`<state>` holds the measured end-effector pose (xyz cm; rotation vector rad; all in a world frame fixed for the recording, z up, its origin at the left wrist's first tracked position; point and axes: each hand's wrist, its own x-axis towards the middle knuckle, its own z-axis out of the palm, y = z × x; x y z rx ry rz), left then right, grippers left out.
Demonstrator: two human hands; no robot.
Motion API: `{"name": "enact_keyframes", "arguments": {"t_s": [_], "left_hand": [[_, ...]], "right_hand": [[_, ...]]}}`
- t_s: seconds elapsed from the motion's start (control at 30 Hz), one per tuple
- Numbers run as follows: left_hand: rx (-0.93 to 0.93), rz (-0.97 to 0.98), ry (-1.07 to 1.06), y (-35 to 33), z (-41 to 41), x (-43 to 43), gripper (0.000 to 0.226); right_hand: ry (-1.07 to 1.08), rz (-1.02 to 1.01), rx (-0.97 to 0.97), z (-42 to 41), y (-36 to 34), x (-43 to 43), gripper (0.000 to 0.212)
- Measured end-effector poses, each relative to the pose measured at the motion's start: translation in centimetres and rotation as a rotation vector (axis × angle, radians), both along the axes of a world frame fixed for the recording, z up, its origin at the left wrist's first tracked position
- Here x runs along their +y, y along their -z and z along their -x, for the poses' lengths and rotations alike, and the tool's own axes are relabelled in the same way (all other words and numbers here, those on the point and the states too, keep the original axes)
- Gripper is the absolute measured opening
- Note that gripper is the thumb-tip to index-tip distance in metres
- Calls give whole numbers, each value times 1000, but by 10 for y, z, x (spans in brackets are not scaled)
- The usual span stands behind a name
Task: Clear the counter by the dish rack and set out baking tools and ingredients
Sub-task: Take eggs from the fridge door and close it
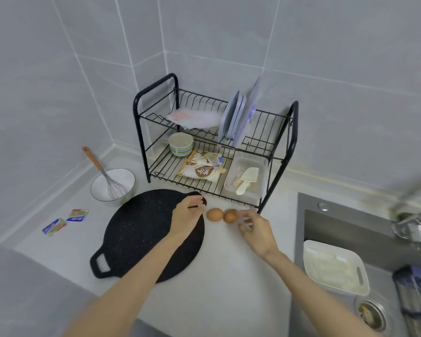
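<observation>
Two brown eggs lie side by side on the counter in front of the black dish rack (141, 132). My left hand (186, 216) hovers over the right edge of the black griddle pan (141, 234), fingers loosely curled, just left of the left egg (214, 214) and not holding it. My right hand (254, 231) pinches the right side of the right egg (229, 216) with its fingertips. A white bowl (100, 188) with a whisk (113, 187) stands left of the rack. Flour bags (201, 167) lie on the rack's lower shelf.
Small butter packets (55, 226) lie at the left on the counter. The rack also holds a cup (180, 143), plates (236, 117) and a clear box with a scraper (247, 181). At the right is the sink (345, 222) with a white tray (336, 268) and a faucet (413, 216).
</observation>
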<state>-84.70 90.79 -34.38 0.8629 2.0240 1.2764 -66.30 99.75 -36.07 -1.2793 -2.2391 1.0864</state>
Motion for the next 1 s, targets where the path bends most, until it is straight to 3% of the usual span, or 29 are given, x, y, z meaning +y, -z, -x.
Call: {"name": "enact_keyframes", "arguments": {"t_s": [0.53, 1.0], "left_hand": [[99, -195, -98, -109, -55, -159, 31], [131, -262, -423, -149, -154, -258, 26]], "right_hand": [[-273, -176, 90, -26, -107, -129, 29], [-531, -167, 108, -79, -148, -189, 31]]}}
